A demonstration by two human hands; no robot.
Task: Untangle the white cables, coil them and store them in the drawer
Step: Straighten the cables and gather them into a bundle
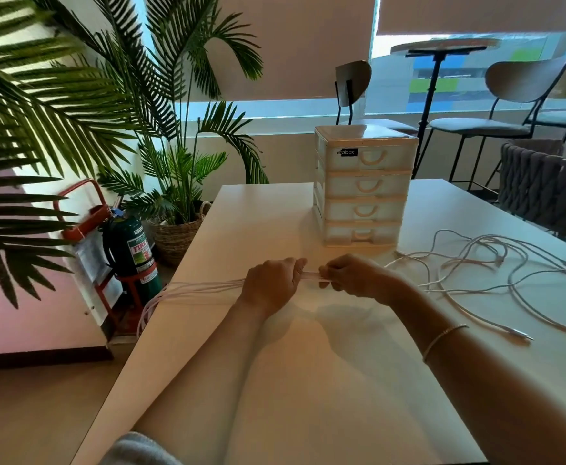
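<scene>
My left hand (271, 283) and my right hand (348, 275) both grip one folded bundle of white cable (204, 290). A short stretch of the bundle runs between the two fists. The rest runs left across the white table (308, 380) and hangs over its left edge. More white cables (496, 263) lie loose and tangled on the table to the right of my right hand. Behind my hands stands a white drawer unit (363, 186) with several drawers, all closed.
Beside the table on the left are a large palm plant (73, 105) in a woven basket and a green fire extinguisher (134, 253) on a red stand. Chairs (509, 105) and a dark woven seat (550, 193) stand behind the table on the right.
</scene>
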